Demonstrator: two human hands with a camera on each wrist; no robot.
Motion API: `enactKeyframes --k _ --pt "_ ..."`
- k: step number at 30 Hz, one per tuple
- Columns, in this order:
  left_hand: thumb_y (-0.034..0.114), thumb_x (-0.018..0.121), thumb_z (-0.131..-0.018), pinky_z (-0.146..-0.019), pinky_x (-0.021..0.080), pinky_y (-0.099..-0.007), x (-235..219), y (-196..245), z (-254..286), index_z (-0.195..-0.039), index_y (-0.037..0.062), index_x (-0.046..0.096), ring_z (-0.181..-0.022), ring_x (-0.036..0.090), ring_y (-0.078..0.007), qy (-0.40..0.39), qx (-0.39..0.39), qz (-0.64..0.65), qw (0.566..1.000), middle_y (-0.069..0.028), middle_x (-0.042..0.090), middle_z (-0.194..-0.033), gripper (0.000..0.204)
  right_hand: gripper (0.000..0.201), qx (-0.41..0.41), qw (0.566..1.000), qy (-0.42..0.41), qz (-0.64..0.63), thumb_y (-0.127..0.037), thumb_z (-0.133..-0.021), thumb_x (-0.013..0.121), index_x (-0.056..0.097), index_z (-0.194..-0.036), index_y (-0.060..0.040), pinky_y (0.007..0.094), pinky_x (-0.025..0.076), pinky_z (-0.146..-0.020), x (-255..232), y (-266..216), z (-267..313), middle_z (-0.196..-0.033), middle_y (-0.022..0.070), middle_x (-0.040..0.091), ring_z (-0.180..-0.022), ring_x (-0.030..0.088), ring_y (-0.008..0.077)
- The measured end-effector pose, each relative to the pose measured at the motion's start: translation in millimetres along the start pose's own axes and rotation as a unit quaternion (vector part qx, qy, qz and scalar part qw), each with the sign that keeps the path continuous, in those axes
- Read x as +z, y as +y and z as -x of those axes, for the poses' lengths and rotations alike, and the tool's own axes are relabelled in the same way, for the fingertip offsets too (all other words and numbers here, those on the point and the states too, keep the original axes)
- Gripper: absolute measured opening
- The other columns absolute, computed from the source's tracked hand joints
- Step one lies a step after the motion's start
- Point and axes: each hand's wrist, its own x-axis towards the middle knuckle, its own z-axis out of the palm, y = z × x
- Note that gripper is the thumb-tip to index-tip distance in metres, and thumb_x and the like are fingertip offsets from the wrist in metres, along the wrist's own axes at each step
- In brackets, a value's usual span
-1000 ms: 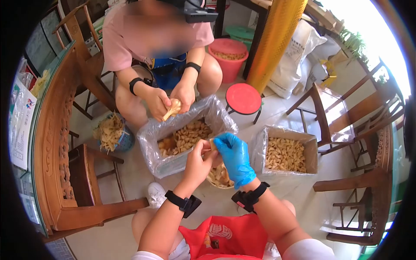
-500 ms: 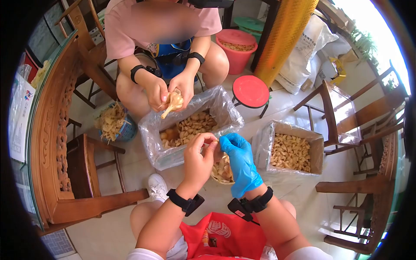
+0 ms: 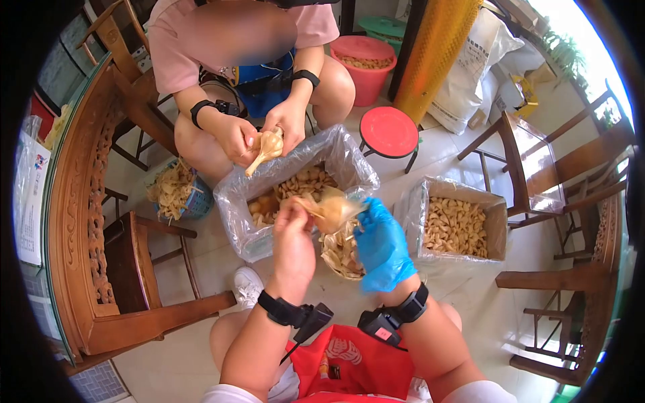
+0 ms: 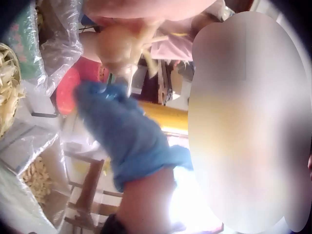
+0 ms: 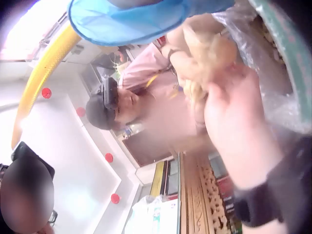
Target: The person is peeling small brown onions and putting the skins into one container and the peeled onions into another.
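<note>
In the head view, my bare left hand (image 3: 294, 242) grips a garlic bulb (image 3: 329, 213) above the round basket of garlic skins (image 3: 339, 262). Thin papery garlic skin (image 3: 353, 204) stretches from the bulb's right side to my right hand (image 3: 384, 247), which wears a blue glove and pinches it at the fingertips. The left wrist view has the bulb (image 4: 116, 46) close over the blurred gloved hand (image 4: 124, 129). Across from me another person's hands (image 3: 259, 140) hold a second garlic bulb (image 3: 269, 144) with its stalk.
A plastic-lined box (image 3: 232, 232) of garlic stands ahead, and another lined box (image 3: 500, 228) of cloves stands to the right. A red stool (image 3: 388, 131), a blue basket of husks (image 3: 195, 201), a pink bucket (image 3: 363, 84) and wooden chairs (image 3: 531, 158) surround the work.
My hands have moved apart from their close pinch. The garlic bulb now shows between them, with skin drawn out toward the gloved hand. The other person's bulb stays in their hands.
</note>
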Motion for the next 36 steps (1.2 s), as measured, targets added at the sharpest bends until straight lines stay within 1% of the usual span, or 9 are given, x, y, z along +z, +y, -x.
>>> enactKeyframes --k 2,6,13,15,16,18,30,32,36 --pt "0.009 0.052 -0.092 -0.085 0.039 -0.0243 -21.1 21.0 -17.9 -0.1 0.0075 0.057 -0.093 0.051 -0.009 0.011 0.015 0.022 1.0 -0.0008 0.058 -0.1 0.01 0.012 -0.21 0.975 0.007 0.071 -0.021 -0.09 0.056 0.059 -0.084 -0.0108 0.0214 0.035 -0.061 -14.7 -23.3 -18.0 -0.071 -0.004 0.051 -0.065 0.043 0.0061" --pt "0.01 0.054 -0.091 -0.09 0.039 -0.026 -22.0 39.1 -19.4 -0.103 0.0074 0.057 -0.095 0.051 -0.0101 0.018 0.064 -0.009 0.998 -0.0012 0.057 -0.104 0.012 0.009 -0.298 0.939 0.03 0.17 -0.016 -0.087 0.059 0.061 -0.086 -0.0065 0.0229 0.039 -0.066 -10.5 -43.1 -12.6 -0.075 -0.0021 0.055 -0.068 0.047 0.0079" --pt "0.013 0.052 -0.093 -0.086 0.04 -0.0256 -15.7 44.7 -6.6 -0.106 0.0055 0.054 -0.092 0.053 -0.0102 -0.014 0.064 -0.083 0.994 -0.002 0.057 -0.101 0.016 0.012 -0.193 0.899 -0.034 0.391 -0.015 -0.083 0.062 0.064 -0.087 -0.0036 0.0265 0.043 -0.066 -8.2 -32.2 6.9 -0.074 0.0024 0.061 -0.068 0.054 0.0138" --pt "0.012 0.052 -0.093 -0.085 0.04 -0.0252 -12.8 42.8 -3.2 -0.105 0.0057 0.054 -0.092 0.053 -0.0099 -0.021 0.067 -0.107 0.992 -0.0015 0.057 -0.099 0.014 0.015 -0.264 0.68 -0.034 0.684 -0.018 -0.079 0.065 0.064 -0.086 -0.0046 0.0339 0.047 -0.064 -9.8 -29.8 15.9 -0.074 0.0118 0.064 -0.069 0.061 0.0257" --pt "0.012 0.052 -0.092 -0.084 0.04 -0.0247 -11.2 41.3 -1.6 -0.104 0.0059 0.054 -0.091 0.053 -0.0096 -0.028 0.068 -0.133 0.988 -0.0011 0.058 -0.097 0.013 0.015 -0.262 0.68 -0.032 0.684 -0.018 -0.079 0.065 0.064 -0.086 -0.0046 0.0339 0.047 -0.064 -17.5 -26.7 13.2 -0.074 0.0118 0.064 -0.069 0.061 0.0257" --pt "0.01 0.053 -0.092 -0.084 0.039 -0.0239 -7.1 38.4 0.6 -0.103 0.0057 0.054 -0.091 0.053 -0.0085 -0.038 0.066 -0.133 0.988 -0.0006 0.058 -0.095 0.012 0.02 -0.257 0.526 -0.046 0.81 -0.022 -0.076 0.067 0.064 -0.085 -0.0052 0.0405 0.048 -0.065 -30.4 -21.4 2.0 -0.076 0.0178 0.062 -0.076 0.061 0.0344" --pt "0.008 0.059 -0.088 -0.072 0.041 -0.0191 0.4 20.8 7.1 -0.095 0.0052 0.057 -0.079 0.051 -0.004 -0.099 0.086 -0.282 0.95 0.0031 0.057 -0.085 0.008 0.027 -0.304 0.67 -0.168 0.656 -0.028 -0.087 0.059 0.06 -0.084 -0.0018 0.0376 0.046 -0.064 15.4 -18.6 9.6 -0.072 0.0191 0.059 -0.067 0.055 0.0368" --pt "0.008 0.059 -0.088 -0.072 0.041 -0.0191 2.3 20.0 10.8 -0.095 0.0049 0.057 -0.078 0.051 -0.0042 -0.1 0.067 -0.277 0.953 0.003 0.058 -0.085 0.008 0.027 -0.318 0.67 -0.197 0.641 -0.027 -0.09 0.055 0.06 -0.085 -0.0001 0.0348 0.046 -0.064 9.9 -15.3 3.3 -0.07 0.0174 0.058 -0.065 0.056 0.0296" --pt "0.011 0.06 -0.088 -0.082 0.042 -0.0222 3.4 23.3 13.0 -0.101 0.0064 0.055 -0.086 0.055 -0.0087 -0.076 0.072 -0.224 0.969 -0.0016 0.058 -0.096 0.014 0.029 -0.179 0.809 -0.179 0.531 -0.025 -0.093 0.052 0.059 -0.091 0.0021 0.0302 0.045 -0.065 16.9 -10.9 8.7 -0.072 0.0072 0.058 -0.071 0.056 0.0136"
